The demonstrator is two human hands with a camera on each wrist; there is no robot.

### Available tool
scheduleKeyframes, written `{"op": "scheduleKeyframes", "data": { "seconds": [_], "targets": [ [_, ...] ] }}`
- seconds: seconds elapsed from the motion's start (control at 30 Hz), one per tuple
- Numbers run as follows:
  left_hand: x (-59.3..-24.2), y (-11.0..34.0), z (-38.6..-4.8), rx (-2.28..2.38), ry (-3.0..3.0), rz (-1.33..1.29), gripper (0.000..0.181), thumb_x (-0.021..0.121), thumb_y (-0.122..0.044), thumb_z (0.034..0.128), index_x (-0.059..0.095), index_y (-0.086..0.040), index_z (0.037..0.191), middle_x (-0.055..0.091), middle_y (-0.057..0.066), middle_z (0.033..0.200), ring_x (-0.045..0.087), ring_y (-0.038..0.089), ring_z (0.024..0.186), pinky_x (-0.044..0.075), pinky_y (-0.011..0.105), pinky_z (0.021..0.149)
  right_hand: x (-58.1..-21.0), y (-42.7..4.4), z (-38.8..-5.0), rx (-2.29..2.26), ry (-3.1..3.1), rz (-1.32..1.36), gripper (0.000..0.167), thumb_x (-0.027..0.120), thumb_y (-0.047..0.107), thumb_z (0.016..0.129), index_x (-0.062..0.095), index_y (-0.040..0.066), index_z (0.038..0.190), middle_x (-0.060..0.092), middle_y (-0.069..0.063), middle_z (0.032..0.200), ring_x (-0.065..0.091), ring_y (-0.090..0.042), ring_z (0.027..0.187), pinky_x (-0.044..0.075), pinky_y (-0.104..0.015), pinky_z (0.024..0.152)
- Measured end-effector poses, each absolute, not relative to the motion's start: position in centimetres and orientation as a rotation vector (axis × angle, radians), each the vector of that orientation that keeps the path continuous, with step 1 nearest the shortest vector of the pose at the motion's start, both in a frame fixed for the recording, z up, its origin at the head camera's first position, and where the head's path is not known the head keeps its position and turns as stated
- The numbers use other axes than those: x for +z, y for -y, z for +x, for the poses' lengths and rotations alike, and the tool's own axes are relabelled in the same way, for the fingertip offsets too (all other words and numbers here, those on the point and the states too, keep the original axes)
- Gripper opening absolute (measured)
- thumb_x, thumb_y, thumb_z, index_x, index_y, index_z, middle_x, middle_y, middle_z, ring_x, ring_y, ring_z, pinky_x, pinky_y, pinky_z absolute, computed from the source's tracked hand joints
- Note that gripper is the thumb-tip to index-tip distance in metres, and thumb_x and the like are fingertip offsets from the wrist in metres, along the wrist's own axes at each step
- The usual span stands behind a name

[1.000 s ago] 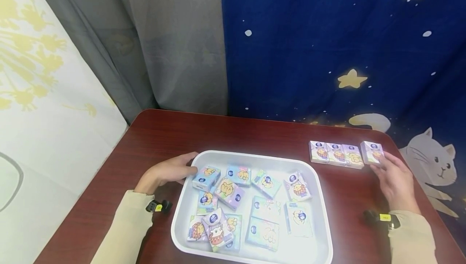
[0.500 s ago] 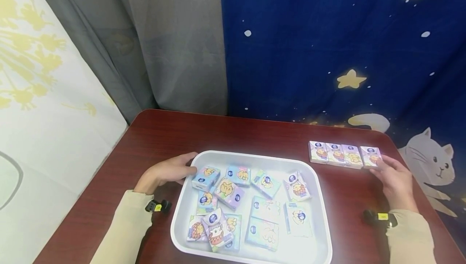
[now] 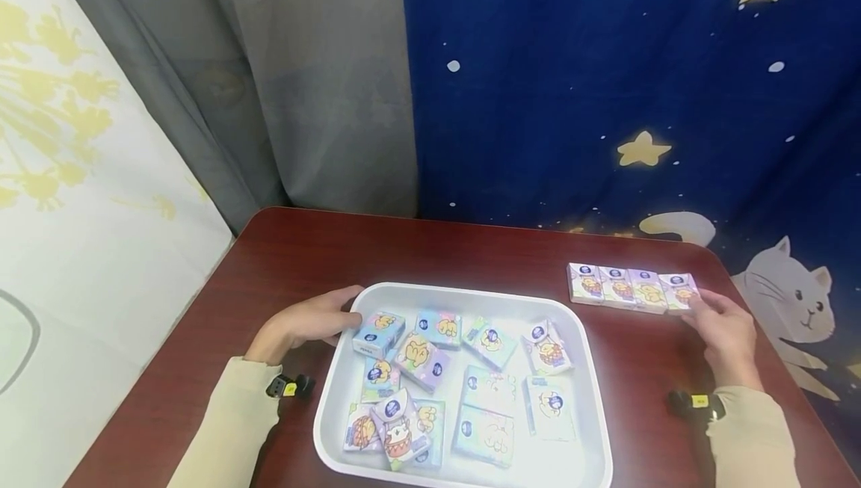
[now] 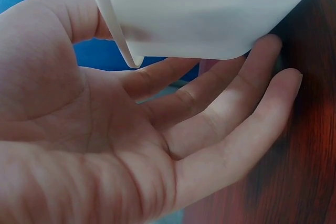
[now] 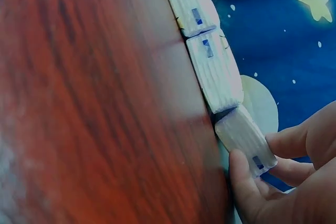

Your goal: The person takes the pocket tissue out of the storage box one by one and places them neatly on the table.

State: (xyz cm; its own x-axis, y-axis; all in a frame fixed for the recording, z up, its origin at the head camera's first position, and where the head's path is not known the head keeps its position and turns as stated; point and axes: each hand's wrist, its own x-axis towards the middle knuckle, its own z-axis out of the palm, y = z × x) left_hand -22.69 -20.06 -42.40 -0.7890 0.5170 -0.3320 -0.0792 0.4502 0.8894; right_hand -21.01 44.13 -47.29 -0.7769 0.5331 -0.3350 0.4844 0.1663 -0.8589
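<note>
A white tray [image 3: 599, 398] holds several small blue, green and purple tissue packs. At its upper left corner the left hand [image 3: 312, 318] grips the rim; in the left wrist view the left hand [image 4: 131, 114] has its thumb over the rim and fingers under the tray wall [image 4: 194, 24]. Right of the tray, purple-white packs [image 3: 615, 286] stand in a row. The right hand [image 3: 726, 331] holds the rightmost pack [image 3: 678, 292] against its neighbour. From the right wrist, the right hand [image 5: 289, 166] pinches the end pack [image 5: 244, 140], which sits slightly angled to the row.
The dark red table [image 3: 403, 249] ends at a back edge before a grey curtain [image 3: 336, 84] and a blue curtain [image 3: 538, 99] with stars and a cat. A white cloth [image 3: 81, 249] with yellow print is at the left.
The right hand has moved left with the end pack, closing the gap to the row. The left hand has stayed at the tray corner. The head view has shifted slightly.
</note>
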Motion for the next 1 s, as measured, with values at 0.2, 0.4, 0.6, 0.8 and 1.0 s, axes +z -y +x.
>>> {"op": "scheduleKeyframes", "data": {
  "seconds": [0.2,0.4,0.6,0.8,1.0],
  "targets": [
    [-42.6,20.1,-22.6,1.347,-2.124,0.356,0.047,0.062,-0.008,0.1075,0.047,0.0,0.151,0.074,0.017,0.121,0.079,0.032,0.098,0.067,0.053,0.084,-47.6,-44.0,-21.0,1.56,2.488,-1.034,0.07,0.046,0.041,0.116,0.029,0.002,0.172,0.033,-0.036,0.169,0.046,-0.053,0.143,0.036,-0.071,0.12],
    [-42.6,20.1,-22.6,1.34,-2.129,0.361,0.048,0.062,-0.007,0.1071,0.046,0.001,0.152,0.074,0.017,0.121,0.078,0.032,0.098,0.067,0.053,0.084,-47.2,-44.5,-20.8,1.562,2.562,-0.971,0.073,0.046,0.043,0.116,0.027,-0.001,0.171,0.031,-0.04,0.168,0.044,-0.055,0.143,0.037,-0.072,0.119],
    [-42.4,20.0,-22.7,1.335,-2.138,0.368,0.05,0.063,-0.008,0.1068,0.046,0.001,0.153,0.074,0.016,0.121,0.079,0.032,0.098,0.067,0.053,0.083,-46.5,-44.9,-20.6,1.727,2.553,-0.91,0.079,0.046,0.046,0.115,0.017,0.0,0.173,0.021,-0.039,0.172,0.035,-0.057,0.15,0.025,-0.076,0.123],
    [-42.2,19.8,-22.5,1.339,-2.136,0.371,0.05,0.062,-0.008,0.1065,0.045,0.002,0.153,0.074,0.017,0.122,0.079,0.032,0.098,0.067,0.053,0.083,-45.8,-44.8,-20.5,1.717,2.575,-0.887,0.078,0.047,0.041,0.115,0.014,0.001,0.174,0.017,-0.039,0.173,0.033,-0.06,0.148,0.025,-0.079,0.122],
    [-42.2,19.9,-22.5,1.353,-2.121,0.373,0.051,0.061,-0.006,0.1063,0.044,0.003,0.153,0.073,0.017,0.122,0.078,0.032,0.099,0.067,0.053,0.083,-44.1,-43.5,-20.5,1.54,2.63,-0.78,0.07,0.044,0.036,0.116,0.024,-0.003,0.171,0.026,-0.04,0.17,0.037,-0.06,0.144,0.036,-0.077,0.117]
  ]
}}
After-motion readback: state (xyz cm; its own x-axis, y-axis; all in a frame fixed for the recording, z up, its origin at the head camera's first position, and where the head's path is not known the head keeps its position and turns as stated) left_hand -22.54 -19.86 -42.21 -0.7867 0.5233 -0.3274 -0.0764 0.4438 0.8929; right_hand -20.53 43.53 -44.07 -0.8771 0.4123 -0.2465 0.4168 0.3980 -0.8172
